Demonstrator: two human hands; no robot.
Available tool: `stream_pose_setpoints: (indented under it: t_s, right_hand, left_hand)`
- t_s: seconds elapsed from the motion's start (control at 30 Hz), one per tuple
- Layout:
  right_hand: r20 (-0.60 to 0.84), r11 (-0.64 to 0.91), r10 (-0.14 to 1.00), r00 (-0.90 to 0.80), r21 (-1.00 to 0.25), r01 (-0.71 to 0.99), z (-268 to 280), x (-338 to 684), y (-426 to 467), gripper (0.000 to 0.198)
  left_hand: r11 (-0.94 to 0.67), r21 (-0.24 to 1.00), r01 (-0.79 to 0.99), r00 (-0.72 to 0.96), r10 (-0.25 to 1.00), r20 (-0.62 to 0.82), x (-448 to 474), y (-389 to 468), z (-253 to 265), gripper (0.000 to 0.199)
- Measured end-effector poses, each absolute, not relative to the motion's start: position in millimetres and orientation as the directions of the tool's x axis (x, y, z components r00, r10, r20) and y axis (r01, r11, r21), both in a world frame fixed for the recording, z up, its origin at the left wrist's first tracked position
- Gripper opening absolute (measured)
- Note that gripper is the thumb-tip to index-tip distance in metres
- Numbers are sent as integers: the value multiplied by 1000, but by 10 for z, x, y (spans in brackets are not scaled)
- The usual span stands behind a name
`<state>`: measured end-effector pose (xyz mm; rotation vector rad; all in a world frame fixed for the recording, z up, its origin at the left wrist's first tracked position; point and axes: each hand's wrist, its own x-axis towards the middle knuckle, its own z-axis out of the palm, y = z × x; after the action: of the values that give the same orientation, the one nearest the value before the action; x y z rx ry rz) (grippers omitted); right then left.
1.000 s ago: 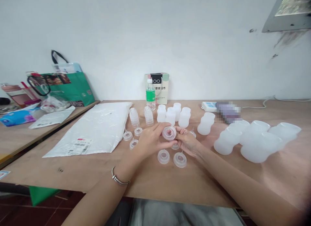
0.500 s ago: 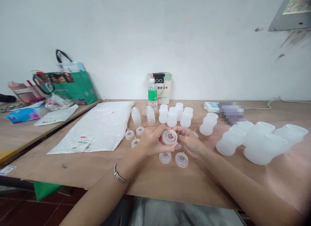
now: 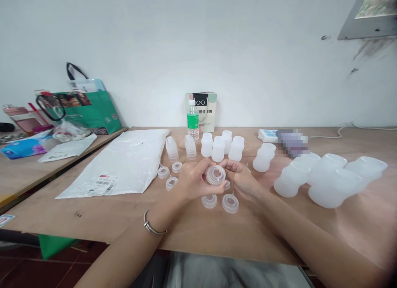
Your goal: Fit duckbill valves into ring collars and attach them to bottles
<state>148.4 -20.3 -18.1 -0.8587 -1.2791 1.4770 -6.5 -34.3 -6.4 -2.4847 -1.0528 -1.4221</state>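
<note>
Holding clear cap [image 3: 215, 175] in left hand [image 3: 192, 180], thumb and fingers curled round rim. At cap's right edge with bent right hand [image 3: 240, 176], hard to tell if pinching. Loose caps [image 3: 230, 203] just below hands, bottles [image 3: 218, 149] beyond.

Mostly plastic, from clear gloss to milky satin

The held ring piece [image 3: 215, 175] looks like clear, shiny plastic. The waisted containers [image 3: 263, 157] are milky, translucent plastic, smooth and softly satin. The mailer [image 3: 124, 160] is glossy white film, lightly creased. The bangle [image 3: 149, 228] is polished metal. The tabletop [image 3: 242, 240] is brown and mostly matt, perhaps paper-covered board; blur hides its grain.
</note>
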Motion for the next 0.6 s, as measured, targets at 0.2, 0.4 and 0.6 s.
stream_pose_setpoints:
  t_s: [0.2,0.4,0.6]
  right_hand:
    - [107,29,947,-304,-968,-248,-149,1493,-230,30]
    - [148,97,945,-292,-979,-182,-161,1536,-244,29]
    - [217,255,924,-315,-963,86,-51,1701,-314,31]
  left_hand:
    - [-731,224,645,298,510,807,-120,-325,-19,29]
    - [-735,288,613,319,564,761,-144,-280,-37,31]
    - [-759,308,574,465,611,640,-202,-284,16,35]
